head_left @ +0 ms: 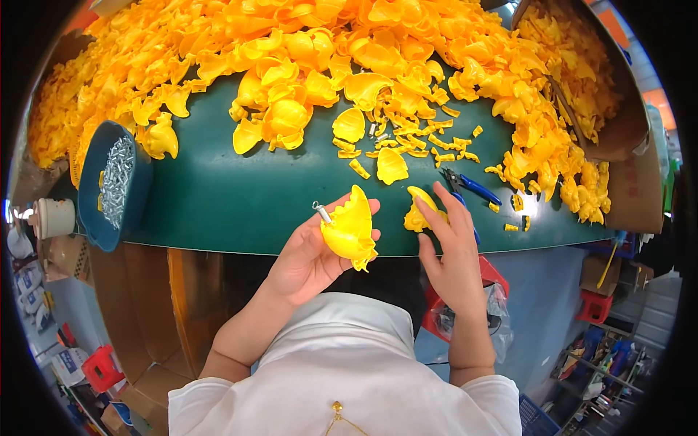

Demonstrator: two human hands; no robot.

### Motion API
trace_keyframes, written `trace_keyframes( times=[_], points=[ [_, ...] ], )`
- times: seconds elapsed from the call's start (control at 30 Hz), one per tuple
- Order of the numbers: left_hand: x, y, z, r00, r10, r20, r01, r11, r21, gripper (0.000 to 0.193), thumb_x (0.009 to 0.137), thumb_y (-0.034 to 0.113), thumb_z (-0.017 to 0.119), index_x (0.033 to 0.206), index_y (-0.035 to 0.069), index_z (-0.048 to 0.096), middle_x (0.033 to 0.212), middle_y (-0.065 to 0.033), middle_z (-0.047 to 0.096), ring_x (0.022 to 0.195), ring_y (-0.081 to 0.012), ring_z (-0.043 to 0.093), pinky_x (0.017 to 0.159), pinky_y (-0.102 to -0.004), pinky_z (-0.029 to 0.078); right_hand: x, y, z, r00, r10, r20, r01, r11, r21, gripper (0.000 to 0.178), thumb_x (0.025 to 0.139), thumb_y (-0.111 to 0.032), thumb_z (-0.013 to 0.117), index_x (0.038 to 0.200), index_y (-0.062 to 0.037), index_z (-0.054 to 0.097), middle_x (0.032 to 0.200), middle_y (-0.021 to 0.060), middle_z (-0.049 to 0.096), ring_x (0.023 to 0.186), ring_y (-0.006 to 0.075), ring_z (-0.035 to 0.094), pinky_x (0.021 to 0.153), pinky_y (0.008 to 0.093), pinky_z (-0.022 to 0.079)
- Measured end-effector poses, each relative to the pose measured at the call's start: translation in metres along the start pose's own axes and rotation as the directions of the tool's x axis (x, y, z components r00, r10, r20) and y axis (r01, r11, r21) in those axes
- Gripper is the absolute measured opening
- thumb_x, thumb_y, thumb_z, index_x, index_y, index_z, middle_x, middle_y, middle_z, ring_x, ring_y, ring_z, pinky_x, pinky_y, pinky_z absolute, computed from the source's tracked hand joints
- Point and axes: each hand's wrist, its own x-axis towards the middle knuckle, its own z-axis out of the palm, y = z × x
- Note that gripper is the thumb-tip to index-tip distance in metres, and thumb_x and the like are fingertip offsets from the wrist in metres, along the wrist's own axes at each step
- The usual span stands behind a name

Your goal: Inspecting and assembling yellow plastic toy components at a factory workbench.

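Observation:
My left hand grips a curved yellow plastic shell above the table's near edge. A small metal spring or pin sticks out at the shell's left side, beside my thumb. To the right, my right hand reaches over another yellow plastic piece on the table, fingers around its right side; whether they press on it is hard to tell. Blue-handled cutting pliers lie just beyond that hand, partly covered by it. A single yellow shell rests a little farther off.
Yellow plastic parts heap along the far side of the green table. Several small yellow clips lie mid-table. A blue tray of small metal pieces stands at the left. A cardboard box holds more yellow parts at the right.

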Motion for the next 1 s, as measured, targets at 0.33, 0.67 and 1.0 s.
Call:
trace_keyframes(
  times=[0.33, 0.67, 1.0],
  points=[
    [-0.001, -0.008, 0.002, 0.989, 0.137, 0.062, -0.145, 0.98, 0.134, 0.076, 0.087, 0.029, 0.07, 0.147, 0.003, 0.031, 0.149, -0.0152, 0.037, 0.128, -0.0273, 0.049, 0.106, -0.0389, 0.042, 0.005, -0.031, -0.003, 0.996, -0.025, -0.081, 0.074, 0.712, 0.698, 0.056, 0.079, -0.015, 0.07, 0.129, 0.0059, 0.055, 0.119, 0.0138, 0.054, 0.111, 0.0211, 0.056, 0.096, 0.0299, 0.044],
    [-0.004, -0.005, 0.01, 0.992, 0.116, -0.054, -0.095, 0.951, 0.295, 0.09, 0.077, 0.041, 0.077, 0.145, 0.002, 0.031, 0.143, -0.0127, 0.044, 0.129, -0.0263, 0.048, 0.105, -0.0421, 0.044, 0.014, -0.048, 0.003, 0.991, -0.071, -0.109, 0.124, 0.762, 0.636, 0.053, 0.074, -0.011, 0.074, 0.123, 0.0028, 0.061, 0.113, 0.014, 0.058, 0.103, 0.0211, 0.059, 0.089, 0.0294, 0.048],
    [-0.002, -0.008, 0.005, 0.984, 0.175, -0.022, -0.159, 0.936, 0.314, 0.077, 0.083, 0.026, 0.076, 0.144, 0.002, 0.035, 0.142, -0.012, 0.045, 0.128, -0.0263, 0.05, 0.104, -0.0416, 0.045, 0.014, -0.051, 0.001, 0.98, -0.085, -0.183, 0.169, 0.84, 0.516, 0.054, 0.069, -0.01, 0.08, 0.119, 0.0005, 0.064, 0.107, 0.0132, 0.062, 0.096, 0.0233, 0.063, 0.082, 0.0308, 0.051]
  ],
)
